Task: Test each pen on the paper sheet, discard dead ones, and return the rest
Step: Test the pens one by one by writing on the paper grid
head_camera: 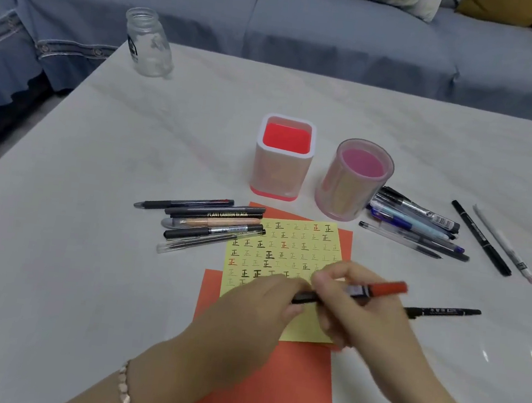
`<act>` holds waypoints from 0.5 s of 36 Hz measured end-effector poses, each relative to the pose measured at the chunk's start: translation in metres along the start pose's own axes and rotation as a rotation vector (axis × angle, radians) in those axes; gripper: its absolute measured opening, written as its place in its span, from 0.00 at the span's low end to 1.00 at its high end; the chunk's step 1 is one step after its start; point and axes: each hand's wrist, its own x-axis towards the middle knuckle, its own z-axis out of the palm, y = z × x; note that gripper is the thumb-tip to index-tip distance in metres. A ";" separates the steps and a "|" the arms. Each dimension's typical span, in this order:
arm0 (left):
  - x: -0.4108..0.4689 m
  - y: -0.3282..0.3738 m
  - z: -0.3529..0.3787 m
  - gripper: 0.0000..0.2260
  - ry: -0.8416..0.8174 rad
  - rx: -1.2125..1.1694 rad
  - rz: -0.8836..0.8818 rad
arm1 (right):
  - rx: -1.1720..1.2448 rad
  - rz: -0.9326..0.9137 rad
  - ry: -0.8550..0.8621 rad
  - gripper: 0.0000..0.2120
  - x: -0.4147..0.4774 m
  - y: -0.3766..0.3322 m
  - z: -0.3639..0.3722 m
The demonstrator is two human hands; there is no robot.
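Both hands hold one red-capped marker point(380, 289) over the yellow test sheet point(289, 247), which is covered in written marks and lies on red paper point(270, 384). My left hand point(256, 306) pinches the marker's black end. My right hand point(355, 307) grips its middle, with the red cap sticking out to the right. Several pens point(209, 221) lie in a pile left of the sheet. Another pile of pens point(418, 222) lies right of the holders. A black marker point(444, 311) lies just right of my right hand.
A square red-and-white pen holder point(283, 158) and a round pink holder point(353, 181) stand behind the sheet. Two more pens point(492, 242) lie at the far right. A glass jar point(148, 42) stands at the table's back left corner. A blue sofa runs behind the table.
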 end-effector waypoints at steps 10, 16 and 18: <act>-0.003 0.000 -0.002 0.14 0.019 -0.071 0.116 | 0.011 -0.161 -0.024 0.16 0.001 0.019 0.013; -0.002 -0.002 -0.009 0.17 -0.100 -0.057 0.031 | -0.051 -0.205 -0.051 0.16 0.001 0.021 0.003; -0.003 -0.005 -0.014 0.14 -0.029 0.017 -0.021 | -0.072 -0.225 0.072 0.15 0.002 0.020 -0.002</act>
